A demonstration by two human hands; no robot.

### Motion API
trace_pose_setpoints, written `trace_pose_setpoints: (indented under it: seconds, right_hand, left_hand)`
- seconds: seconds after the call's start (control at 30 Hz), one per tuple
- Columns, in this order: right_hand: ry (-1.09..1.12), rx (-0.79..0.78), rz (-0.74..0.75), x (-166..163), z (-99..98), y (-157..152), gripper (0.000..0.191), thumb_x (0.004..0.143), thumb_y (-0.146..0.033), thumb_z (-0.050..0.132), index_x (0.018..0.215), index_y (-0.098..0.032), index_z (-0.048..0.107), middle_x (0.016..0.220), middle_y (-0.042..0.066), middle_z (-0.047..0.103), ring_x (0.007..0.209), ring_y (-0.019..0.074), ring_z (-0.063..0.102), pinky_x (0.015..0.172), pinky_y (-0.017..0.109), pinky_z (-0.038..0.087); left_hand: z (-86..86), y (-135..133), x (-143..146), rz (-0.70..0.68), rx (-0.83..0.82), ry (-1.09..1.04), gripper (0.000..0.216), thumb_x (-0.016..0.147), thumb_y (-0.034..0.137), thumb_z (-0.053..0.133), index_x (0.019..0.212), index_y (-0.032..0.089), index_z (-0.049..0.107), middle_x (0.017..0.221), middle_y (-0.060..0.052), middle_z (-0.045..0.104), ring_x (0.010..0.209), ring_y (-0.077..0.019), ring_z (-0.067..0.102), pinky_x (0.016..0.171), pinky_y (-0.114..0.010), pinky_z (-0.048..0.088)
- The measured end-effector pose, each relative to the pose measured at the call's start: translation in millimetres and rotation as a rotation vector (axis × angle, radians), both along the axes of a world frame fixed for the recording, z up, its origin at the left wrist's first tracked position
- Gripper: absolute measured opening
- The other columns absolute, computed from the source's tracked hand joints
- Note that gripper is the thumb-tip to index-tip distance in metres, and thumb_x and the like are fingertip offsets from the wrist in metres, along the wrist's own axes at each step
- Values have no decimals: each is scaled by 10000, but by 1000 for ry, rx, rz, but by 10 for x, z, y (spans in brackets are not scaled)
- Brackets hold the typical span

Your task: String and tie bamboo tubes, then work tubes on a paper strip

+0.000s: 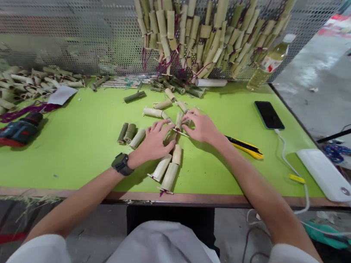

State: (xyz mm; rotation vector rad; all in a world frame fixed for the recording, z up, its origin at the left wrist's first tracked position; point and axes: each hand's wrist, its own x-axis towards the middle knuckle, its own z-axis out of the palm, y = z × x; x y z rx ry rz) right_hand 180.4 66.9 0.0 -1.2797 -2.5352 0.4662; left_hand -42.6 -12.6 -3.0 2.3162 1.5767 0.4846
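Both my hands work around a short bamboo tube (179,121) in a line of pale tubes at the middle of the table. My right hand (202,127) has its fingers curled against the right side of this tube. From the left, my left hand (156,141) reaches in with fingers stretched and thumb apart, its fingertips by a thin stick (181,133) at the tube's lower end. Below the hands lie joined bamboo pieces (169,177) with cross sticks and a bit of purple string. More pale tubes (153,113) lie just beyond my left fingers.
Loose tubes (130,133) lie left of my left hand. A power drill (15,133) and a bamboo heap (2,85) are farther left. To the right are a yellow cutter (247,147), phone (269,115), power bank (328,174) and bottle (270,64). Strung bamboo (213,32) hangs behind.
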Motion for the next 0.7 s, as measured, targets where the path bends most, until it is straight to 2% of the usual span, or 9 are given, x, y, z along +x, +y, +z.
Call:
trace_pose_setpoints:
  seconds: [0.1,0.2,0.3,0.4,0.53,0.63,0.7]
  right_hand:
    - [-79,-35,58,22,52,-122,413,1011,-496,601,1220,-196,792,1271,155,692,898,258,643,854,447,524]
    - [-78,26,54,43,2,-218,349,1020,-410,596,1133,-169,822,1199,149,721,928,256,663,840,413,515]
    - [-33,23,9,72,-88,-223,368,1070,-335,510,1153,-177,833,1176,131,742,861,213,666,759,361,506]
    - [10,-17,-22,92,-166,-179,363,1074,-356,523,1197,-224,838,1145,107,758,801,192,653,672,326,487]
    - [58,-45,-46,96,-230,-158,360,1063,-381,542,1180,-249,856,1103,100,767,735,178,624,631,317,470]
    - [47,-53,-47,107,-206,-171,369,1049,-388,549,1173,-228,858,1103,104,769,718,175,618,631,321,465]
    - [34,-61,-49,115,-120,-206,375,1029,-390,566,1185,-198,849,1136,120,769,704,173,613,639,330,467]
  left_hand:
    - [-17,90,-42,7,15,4,406,1045,400,491,1392,227,610,1569,-131,539,1448,-380,454,1167,-619,351]
    - [-58,88,-68,22,17,12,350,1044,417,473,1259,220,665,1441,-125,622,1354,-358,528,1104,-580,399]
    - [-107,43,-75,-15,5,15,376,1012,381,497,1317,208,635,1398,-147,626,1328,-362,533,1063,-574,422]
    - [-134,8,-68,-36,-13,28,409,982,327,509,1359,204,606,1401,-159,607,1330,-374,521,1064,-587,426]
    - [-132,-21,-65,-33,-45,33,485,963,309,524,1432,189,558,1416,-165,583,1314,-383,525,1097,-609,419]
    - [-122,-34,-76,-20,-59,14,578,945,320,560,1501,169,510,1453,-180,557,1334,-404,516,1128,-631,405]
    - [-113,-12,-86,-10,-47,-20,589,961,351,568,1521,181,502,1463,-175,560,1354,-408,511,1140,-635,400]
